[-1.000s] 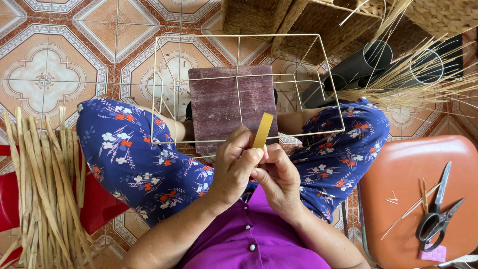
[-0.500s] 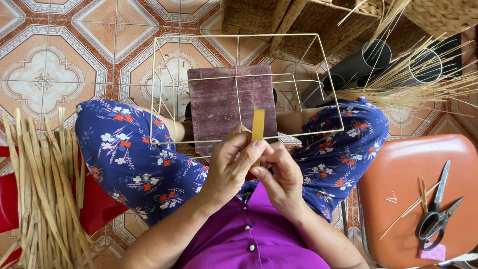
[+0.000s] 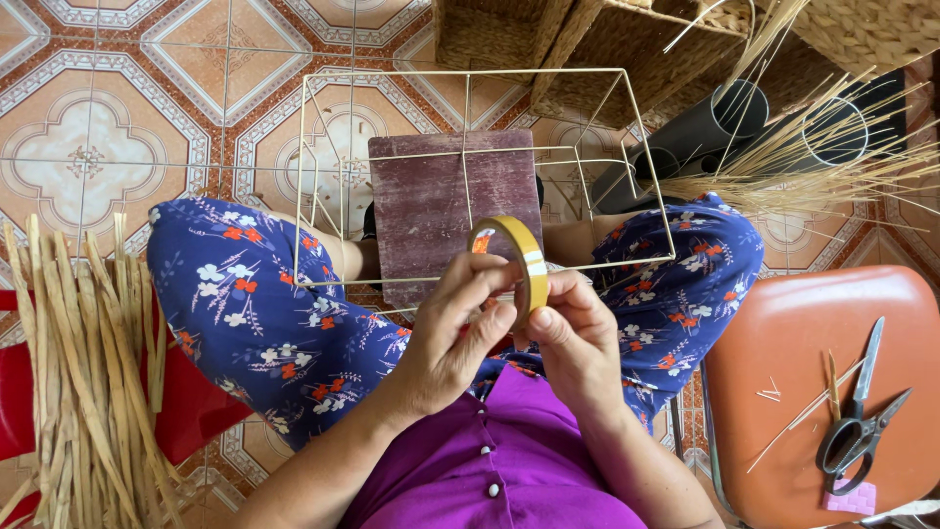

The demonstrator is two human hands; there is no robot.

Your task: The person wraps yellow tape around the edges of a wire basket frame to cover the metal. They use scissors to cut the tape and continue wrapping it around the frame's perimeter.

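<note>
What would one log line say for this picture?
left hand: holds yellow tape roll | right hand: pinches roll's edge | wire frame: on lap | scissors: on orange stool

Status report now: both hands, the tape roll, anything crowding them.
Left hand and right hand both grip yellow tape roll, held upright over lap. Wire frame just beyond, apart. Scissors on orange stool, untouched.

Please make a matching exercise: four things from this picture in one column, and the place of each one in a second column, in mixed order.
Things:
1. roll of yellow tape
2. scissors
3. bundle of straw strips
4. wire frame

Places:
A. on the orange stool
B. between the left hand and the right hand
C. standing on the tiled floor, over a dark red board
D. at the picture's left edge, beside the knee

Pairs: 1-B, 2-A, 3-D, 4-C
</note>
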